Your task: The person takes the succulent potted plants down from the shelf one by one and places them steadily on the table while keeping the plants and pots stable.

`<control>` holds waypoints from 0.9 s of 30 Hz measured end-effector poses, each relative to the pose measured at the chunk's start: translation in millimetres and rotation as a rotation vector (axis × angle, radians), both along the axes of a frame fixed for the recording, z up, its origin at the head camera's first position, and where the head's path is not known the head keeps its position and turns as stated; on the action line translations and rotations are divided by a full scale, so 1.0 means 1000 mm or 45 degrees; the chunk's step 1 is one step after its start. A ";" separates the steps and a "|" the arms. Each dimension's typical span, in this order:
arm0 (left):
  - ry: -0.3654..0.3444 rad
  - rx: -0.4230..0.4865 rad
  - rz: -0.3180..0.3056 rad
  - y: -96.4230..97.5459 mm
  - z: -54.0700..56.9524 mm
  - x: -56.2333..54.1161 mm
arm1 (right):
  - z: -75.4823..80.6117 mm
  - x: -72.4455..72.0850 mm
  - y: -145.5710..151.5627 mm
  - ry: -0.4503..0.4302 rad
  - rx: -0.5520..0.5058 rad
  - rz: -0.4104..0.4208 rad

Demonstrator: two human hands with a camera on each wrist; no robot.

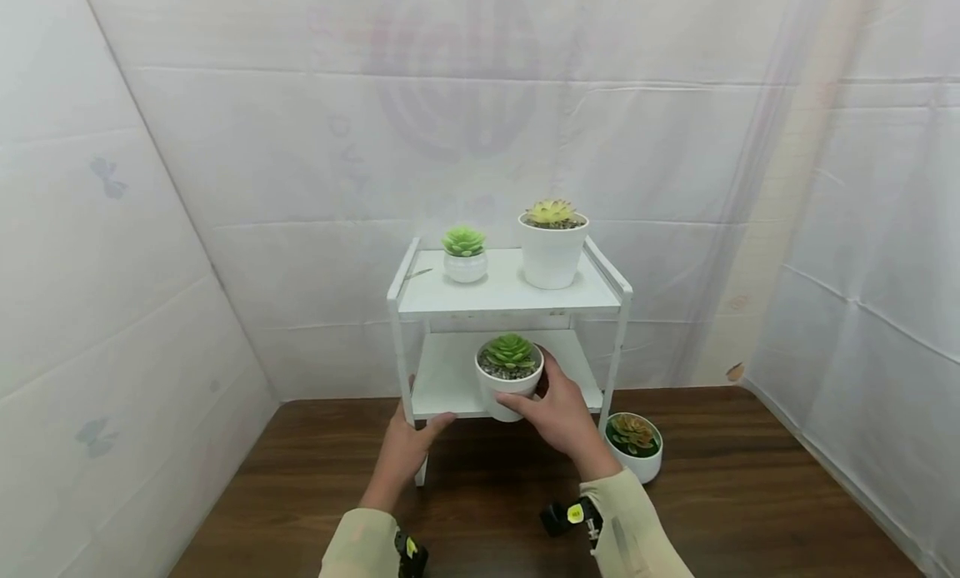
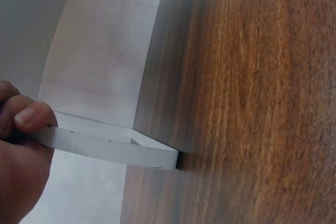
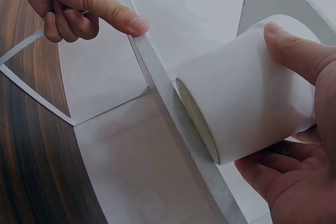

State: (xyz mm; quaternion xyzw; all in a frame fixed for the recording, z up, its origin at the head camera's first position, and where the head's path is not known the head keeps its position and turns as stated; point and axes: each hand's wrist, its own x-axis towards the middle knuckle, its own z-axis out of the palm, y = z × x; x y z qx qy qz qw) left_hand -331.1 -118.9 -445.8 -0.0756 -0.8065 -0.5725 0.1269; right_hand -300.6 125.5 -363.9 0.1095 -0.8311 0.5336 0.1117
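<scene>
So that the white stand [image 1: 497,299] won't wobble, it seems, the left hand [image 1: 405,446] grips its leg [image 2: 113,149], while the right hand [image 1: 561,407] holds the plant pot [image 3: 239,98] snugly around its sides.

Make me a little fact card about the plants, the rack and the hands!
Left hand: grips the left front leg of the rack
Right hand: holds a plant by its pot
Held plant: green, in a white pot, at the front edge of the lower shelf; can't tell if it touches
Top shelf: small green plant on the left, bigger yellowish plant on the right
Table: brown wood look
Table plant: orange and green, by the rack's right side
</scene>
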 end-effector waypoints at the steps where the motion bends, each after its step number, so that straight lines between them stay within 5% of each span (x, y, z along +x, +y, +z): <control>1: -0.001 -0.003 0.002 0.000 0.000 0.000 | 0.000 0.001 0.001 -0.002 -0.003 0.002; 27: 0.018 -0.072 0.018 -0.001 -0.003 -0.002 | 0.003 0.023 0.020 0.009 -0.027 0.053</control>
